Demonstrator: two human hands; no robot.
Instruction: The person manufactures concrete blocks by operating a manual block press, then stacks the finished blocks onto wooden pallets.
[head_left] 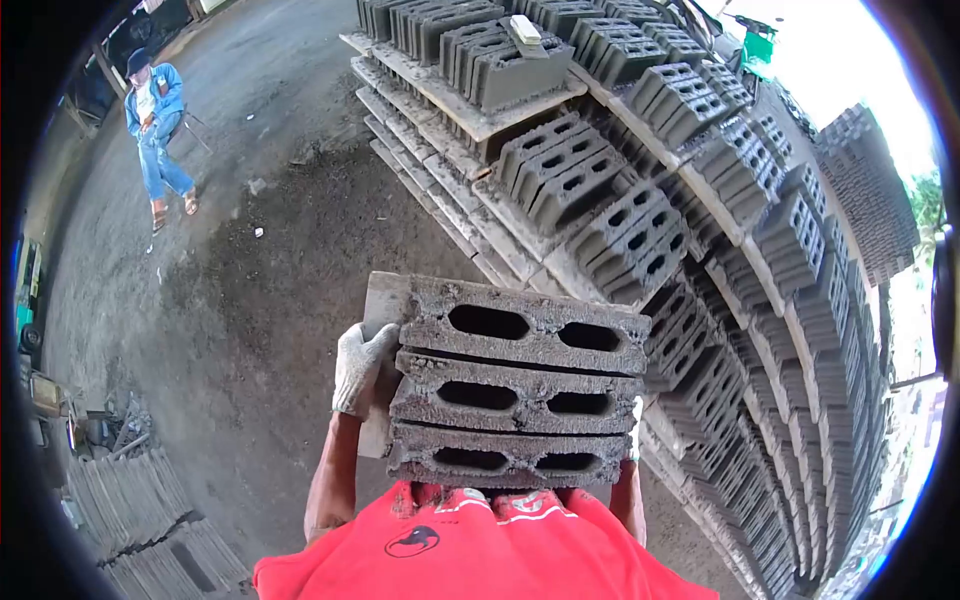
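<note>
1. Seen from above, a person in a red shirt (480, 555) carries three grey hollow concrete blocks (520, 385) against the chest, resting side by side on a flat board (377, 330).
2. The left hand (360, 365), in a pale work glove, has its grip clamped on the left edge of the board and blocks.
3. The right hand (636, 425) is mostly hidden behind the blocks' right end; only a sliver of glove shows, so its grip cannot be told.
4. Ahead and to the right, long racks (640, 210) hold many more blocks of the same kind on wooden pallets.
5. On the dark dirt ground (250, 300) at upper left, well apart, sits another person in blue clothes (155, 120).
6. Flat boards are stacked (140, 510) at lower left.
</note>
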